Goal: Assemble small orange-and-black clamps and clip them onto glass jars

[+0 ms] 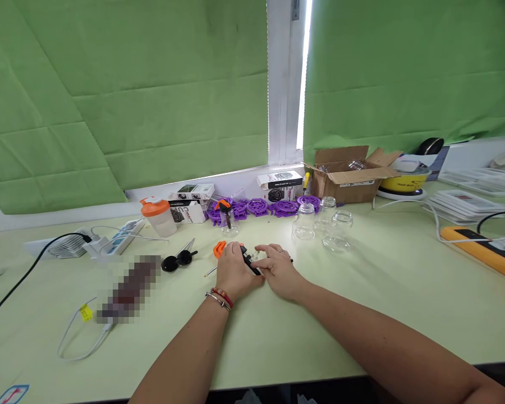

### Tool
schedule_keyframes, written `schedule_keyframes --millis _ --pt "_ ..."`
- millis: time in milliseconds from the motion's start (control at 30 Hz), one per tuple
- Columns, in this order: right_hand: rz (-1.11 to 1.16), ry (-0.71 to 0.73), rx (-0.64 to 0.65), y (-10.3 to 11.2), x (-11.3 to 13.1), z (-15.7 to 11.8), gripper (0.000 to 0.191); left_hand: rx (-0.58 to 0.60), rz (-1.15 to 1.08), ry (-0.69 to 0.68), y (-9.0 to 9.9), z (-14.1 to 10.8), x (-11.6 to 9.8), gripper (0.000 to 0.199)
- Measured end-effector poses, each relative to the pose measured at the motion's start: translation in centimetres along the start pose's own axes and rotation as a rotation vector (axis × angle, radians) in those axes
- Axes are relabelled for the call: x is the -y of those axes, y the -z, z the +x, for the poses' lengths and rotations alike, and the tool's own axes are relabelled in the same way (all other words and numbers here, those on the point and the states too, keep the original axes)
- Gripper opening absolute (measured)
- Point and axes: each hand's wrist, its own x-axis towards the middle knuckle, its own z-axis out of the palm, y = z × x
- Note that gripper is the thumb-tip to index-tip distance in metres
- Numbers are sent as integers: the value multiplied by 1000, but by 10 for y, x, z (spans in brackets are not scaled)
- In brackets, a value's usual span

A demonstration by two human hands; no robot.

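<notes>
My left hand [234, 273], with a red band and a silver bracelet at the wrist, is wrapped round a small black device [248, 259] with pale parts on its inner side. Bent over the same device is my right hand [281, 273], its thumb and forefinger closed in on a small pale part; what exactly they pinch is too small to make out. A short dark tip [292, 260] shows beyond the right hand. Just past my left hand lie an orange piece [219, 248] and a thin metal rod [210, 271], partly covered.
Glass jars [305, 221] stand at the back right, before a cardboard box [347, 174]. Purple round parts [257, 207] line the wall by white boxes [189, 211]. An orange-lidded shaker [157, 216], black round lenses [179, 260] and cables are at left; an orange power strip [483, 247] at right.
</notes>
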Motion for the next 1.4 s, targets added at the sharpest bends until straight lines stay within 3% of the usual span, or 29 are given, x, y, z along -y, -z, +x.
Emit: schedule_keyframes --millis 1400 --pt "-91 -7 35 -7 -8 2 41 118 8 80 -3 7 7 59"
